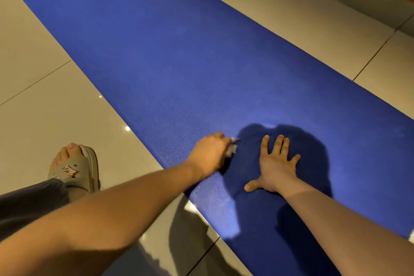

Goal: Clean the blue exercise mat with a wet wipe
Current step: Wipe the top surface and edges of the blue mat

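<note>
1. both forearms are bare from the lower edge of the view to the wrists, and the left hand [210, 152] and right hand [276, 171] are bare too.
2. a foot [67, 152] wears an open-toed slide sandal [76, 170], khaki-beige, with a thick, paler sole rim.
3. the sandal's wide strap carries a small pinkish-white lettered mark and a few dark holes; the lettering is too small to read.
4. a trouser leg [29, 204] of loose, dark grey cloth covers the leg.
</note>
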The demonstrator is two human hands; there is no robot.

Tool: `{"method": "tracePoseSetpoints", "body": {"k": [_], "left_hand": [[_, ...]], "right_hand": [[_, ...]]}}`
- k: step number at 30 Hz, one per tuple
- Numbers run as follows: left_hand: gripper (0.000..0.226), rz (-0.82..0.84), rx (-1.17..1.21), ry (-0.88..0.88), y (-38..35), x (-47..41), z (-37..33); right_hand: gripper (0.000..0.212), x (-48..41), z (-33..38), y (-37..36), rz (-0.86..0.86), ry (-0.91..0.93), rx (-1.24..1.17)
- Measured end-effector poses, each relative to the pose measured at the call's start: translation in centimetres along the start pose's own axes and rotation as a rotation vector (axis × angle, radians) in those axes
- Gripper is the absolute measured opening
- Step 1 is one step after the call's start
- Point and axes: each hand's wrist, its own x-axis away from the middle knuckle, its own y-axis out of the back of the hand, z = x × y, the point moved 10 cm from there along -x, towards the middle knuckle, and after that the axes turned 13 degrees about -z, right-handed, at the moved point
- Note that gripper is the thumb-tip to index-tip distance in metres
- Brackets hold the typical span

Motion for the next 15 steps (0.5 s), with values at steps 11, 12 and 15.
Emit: {"method": "tracePoseSetpoints", "body": {"k": [11, 12, 15], "left_hand": [[0.018, -0.286, -0.038, 0.354, 3.5, -3.2, 7.6], [0.017, -0.245, 0.007, 0.279, 1.7, -2.2, 5.3], [0.01, 0.0, 0.084, 0.14, -3.0, 1.3, -0.9]], "right_hand": [[0.167, -0.1, 0.0, -0.1, -0.01, 0.005, -0.015], [0.167, -0.1, 0.0, -0.2, -0.009, 0.005, -0.016], [0.166, -0.2, 0.0, -0.1, -0.016, 0.002, -0.015]]}}
